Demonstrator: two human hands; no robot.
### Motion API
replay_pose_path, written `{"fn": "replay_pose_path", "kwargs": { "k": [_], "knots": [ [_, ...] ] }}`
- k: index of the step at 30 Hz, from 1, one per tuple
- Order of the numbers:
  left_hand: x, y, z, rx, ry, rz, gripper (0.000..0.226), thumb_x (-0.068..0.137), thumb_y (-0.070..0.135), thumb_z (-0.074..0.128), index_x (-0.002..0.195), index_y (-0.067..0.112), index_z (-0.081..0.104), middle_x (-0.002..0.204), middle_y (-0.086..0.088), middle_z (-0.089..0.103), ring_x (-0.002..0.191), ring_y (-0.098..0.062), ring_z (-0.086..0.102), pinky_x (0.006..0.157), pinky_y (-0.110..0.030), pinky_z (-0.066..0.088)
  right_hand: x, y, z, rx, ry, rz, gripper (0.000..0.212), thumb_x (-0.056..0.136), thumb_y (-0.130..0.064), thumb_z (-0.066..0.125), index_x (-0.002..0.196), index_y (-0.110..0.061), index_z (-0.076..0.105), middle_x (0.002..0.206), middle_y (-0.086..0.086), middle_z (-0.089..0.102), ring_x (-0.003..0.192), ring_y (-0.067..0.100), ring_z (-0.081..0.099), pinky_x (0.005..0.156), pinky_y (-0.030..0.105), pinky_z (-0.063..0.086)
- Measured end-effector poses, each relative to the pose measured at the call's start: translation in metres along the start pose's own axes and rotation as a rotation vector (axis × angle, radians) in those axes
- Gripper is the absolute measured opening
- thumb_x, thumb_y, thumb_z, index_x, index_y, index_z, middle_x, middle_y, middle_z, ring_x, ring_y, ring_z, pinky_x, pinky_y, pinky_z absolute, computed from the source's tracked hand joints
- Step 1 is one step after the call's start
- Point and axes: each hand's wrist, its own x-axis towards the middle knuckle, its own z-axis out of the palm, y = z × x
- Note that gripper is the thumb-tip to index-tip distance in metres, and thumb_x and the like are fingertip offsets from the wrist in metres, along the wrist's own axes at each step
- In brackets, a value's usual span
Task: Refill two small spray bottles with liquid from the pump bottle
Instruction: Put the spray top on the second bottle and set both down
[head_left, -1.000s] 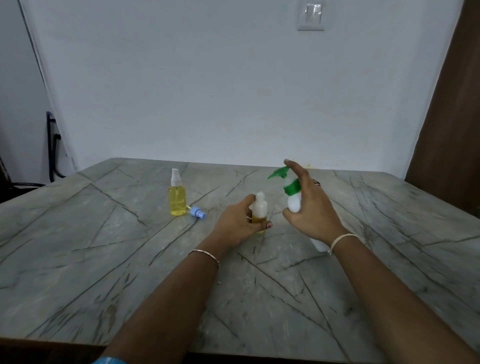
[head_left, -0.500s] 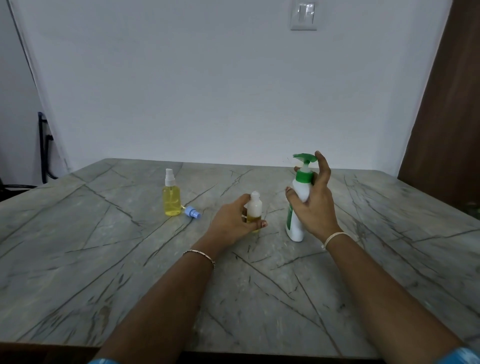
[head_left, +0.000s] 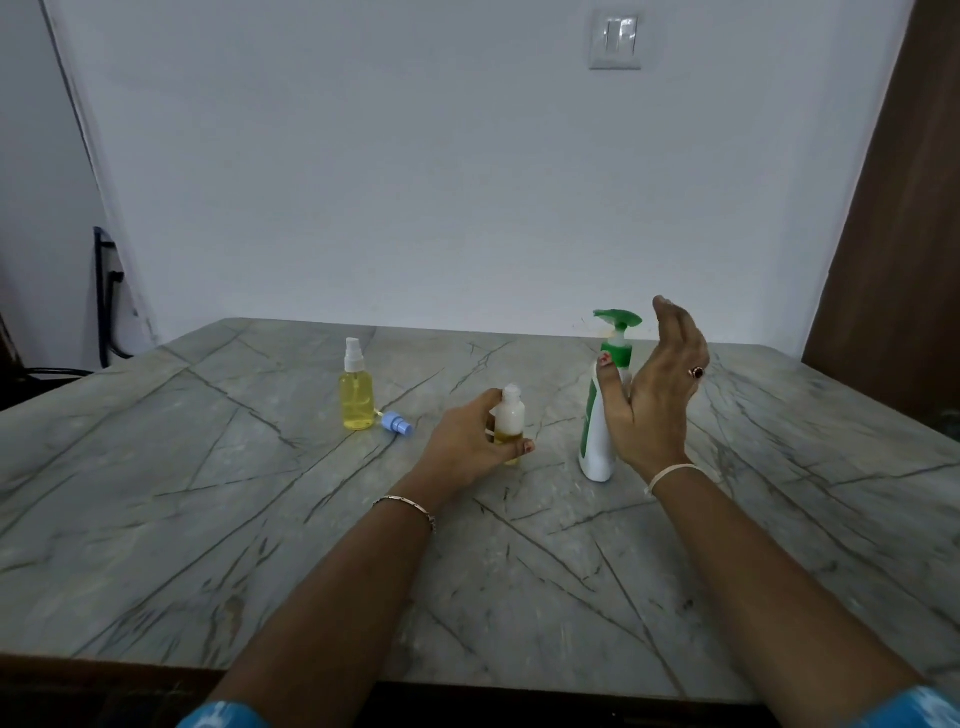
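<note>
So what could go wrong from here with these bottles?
The small bottle the left hand grips has no cap on, so tilting it might spill the yellow liquid. The pump bottle stands with only the thumb of the right hand against it; a nudge could topple it. The blue spray cap lies loose on the table and may roll.

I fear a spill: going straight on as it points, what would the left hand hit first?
Likely the pump bottle, standing just right of the left hand and its small bottle; depth unclear.
</note>
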Motion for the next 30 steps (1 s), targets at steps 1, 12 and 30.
{"fn": "replay_pose_path", "kwargs": {
  "k": [1, 12, 30],
  "knots": [
    [0.0, -0.001, -0.001, -0.002, -0.008, -0.007, 0.068, 0.076, 0.043, 0.074, 0.134, 0.025, 0.044, 0.116, -0.003, 0.063, 0.091, -0.012, 0.059, 0.082, -0.022, 0.044, 0.0, -0.004, -0.001, -0.042, 0.032, -0.048, 0.064, 0.088, -0.04, 0.05, 0.144, -0.017, 0.03, 0.148, 0.01, 0.032, 0.138, 0.023, 0.022, 0.109, 0.044, 0.023],
    [-0.005, -0.005, -0.023, 0.004, -0.009, -0.084, 0.081, 0.064, 0.043, 0.084, 0.133, 0.017, 0.049, 0.116, -0.002, 0.063, 0.101, -0.017, 0.06, 0.089, -0.036, 0.053, -0.015, -0.052, 0.021, -0.125, -0.318, -0.41, 0.05, 0.082, -0.016, 0.062, 0.13, -0.014, 0.048, 0.128, 0.007, 0.051, 0.112, 0.024, 0.051, 0.086, 0.038, 0.049],
    [-0.045, -0.057, -0.112, -0.103, 0.052, -0.251, 0.078, 0.06, 0.03, 0.089, 0.127, 0.014, 0.053, 0.108, -0.001, 0.064, 0.094, -0.018, 0.065, 0.081, -0.037, 0.058, -0.039, -0.094, 0.129, -0.108, -1.007, -0.101, 0.036, 0.094, -0.038, 0.058, 0.126, -0.022, 0.053, 0.129, 0.001, 0.056, 0.116, 0.022, 0.053, 0.091, 0.035, 0.045]
  ]
}}
